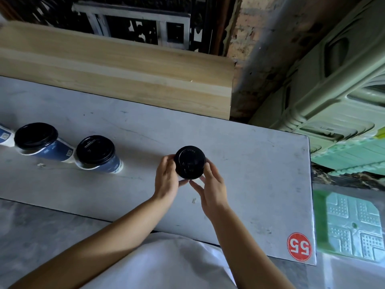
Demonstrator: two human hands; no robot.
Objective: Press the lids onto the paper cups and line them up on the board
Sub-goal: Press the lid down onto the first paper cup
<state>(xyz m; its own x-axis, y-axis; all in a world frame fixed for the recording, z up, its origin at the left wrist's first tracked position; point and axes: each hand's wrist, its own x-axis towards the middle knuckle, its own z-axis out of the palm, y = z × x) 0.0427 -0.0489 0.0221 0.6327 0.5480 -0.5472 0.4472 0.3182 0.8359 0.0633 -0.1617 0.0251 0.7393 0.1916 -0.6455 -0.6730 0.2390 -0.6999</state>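
A paper cup topped with a black lid [189, 162] stands near the middle of the grey board [250, 163]. My left hand [166, 180] grips its left side and my right hand [212, 186] its right side; the cup's body is almost hidden under the lid and my fingers. To the left, two blue-and-white cups with black lids stand in a row, one nearer [96, 153] and one farther left [38, 139]. A third cup [4, 136] is cut off by the left edge of the view.
A red round sticker marked 55 [300, 246] sits at the board's near right corner. A pale wooden plank [116, 74] lies behind the board. Green plastic crates [341, 113] and a green textured tile [352, 224] lie to the right.
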